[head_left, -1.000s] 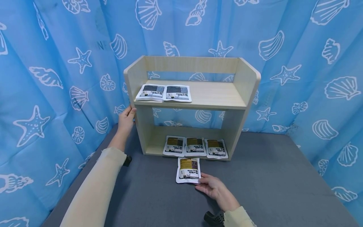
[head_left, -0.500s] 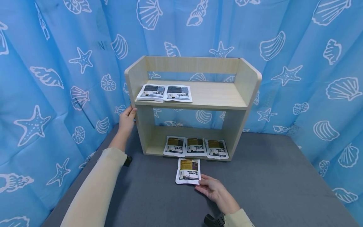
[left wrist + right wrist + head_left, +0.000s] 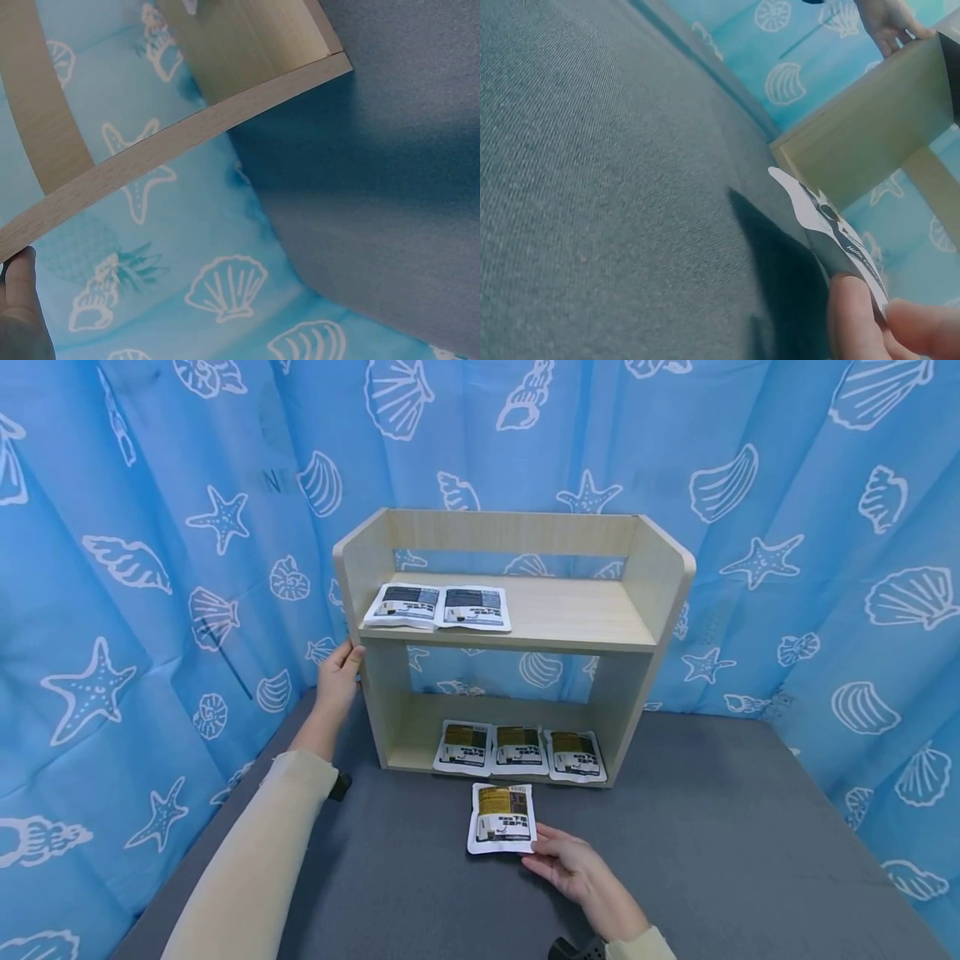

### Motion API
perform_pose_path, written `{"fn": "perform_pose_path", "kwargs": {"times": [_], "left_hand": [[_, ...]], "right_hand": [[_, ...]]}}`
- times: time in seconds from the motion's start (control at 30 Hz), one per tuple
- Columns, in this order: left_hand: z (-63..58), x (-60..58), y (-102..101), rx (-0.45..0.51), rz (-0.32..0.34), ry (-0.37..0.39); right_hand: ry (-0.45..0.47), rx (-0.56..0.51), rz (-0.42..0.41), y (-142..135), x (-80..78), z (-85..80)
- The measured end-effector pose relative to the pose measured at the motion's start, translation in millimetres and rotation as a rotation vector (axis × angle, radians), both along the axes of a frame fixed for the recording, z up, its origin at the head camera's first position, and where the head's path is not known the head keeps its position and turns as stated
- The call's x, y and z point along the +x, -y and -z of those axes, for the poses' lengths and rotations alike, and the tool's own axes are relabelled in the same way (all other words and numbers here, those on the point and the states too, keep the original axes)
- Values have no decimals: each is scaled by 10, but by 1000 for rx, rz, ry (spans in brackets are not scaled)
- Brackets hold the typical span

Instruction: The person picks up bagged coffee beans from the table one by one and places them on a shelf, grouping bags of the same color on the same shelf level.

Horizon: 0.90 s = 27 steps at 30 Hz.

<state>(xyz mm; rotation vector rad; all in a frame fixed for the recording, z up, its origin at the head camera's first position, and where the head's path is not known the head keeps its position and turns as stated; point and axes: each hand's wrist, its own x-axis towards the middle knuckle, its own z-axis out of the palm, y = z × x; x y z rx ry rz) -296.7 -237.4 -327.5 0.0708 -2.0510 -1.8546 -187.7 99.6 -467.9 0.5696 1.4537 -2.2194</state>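
Note:
My right hand [image 3: 576, 870] pinches a flat white pouch [image 3: 502, 818] by its lower right corner, thumb on top and fingers underneath. In the right wrist view the pouch [image 3: 832, 244] tilts above the dark surface and throws a shadow there. Its printed label has a gold-brown upper half. Just beyond it stands a two-tier pale wooden shelf [image 3: 577, 610]. My left hand [image 3: 337, 683] grips the shelf's left side panel at its front edge; in the left wrist view a digit [image 3: 21, 289] lies against that edge. The rest of the left hand is mostly hidden there.
Three similar gold-brown pouches [image 3: 517, 749] lie side by side on the lower tier, towards its right. Dark-labelled pouches [image 3: 472, 608] lie at the left of the upper tier. A blue shell-patterned curtain [image 3: 787, 485] hangs behind the grey table [image 3: 720, 860].
The right hand has drawn the pouch slightly towards me, widening the gap from the shelf's front edge. The left hand keeps its hold on the side panel.

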Motion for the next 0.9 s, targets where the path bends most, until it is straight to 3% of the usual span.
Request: {"fn": "perform_pose_path", "kwargs": {"times": [0.47, 0.9], "left_hand": [[-23, 33, -14, -4, 10, 2], [-14, 17, -6, -6, 11, 5]], "right_hand": [[-52, -26, -23, 68, -12, -176], [-64, -92, -13, 280, -147, -326]]}}
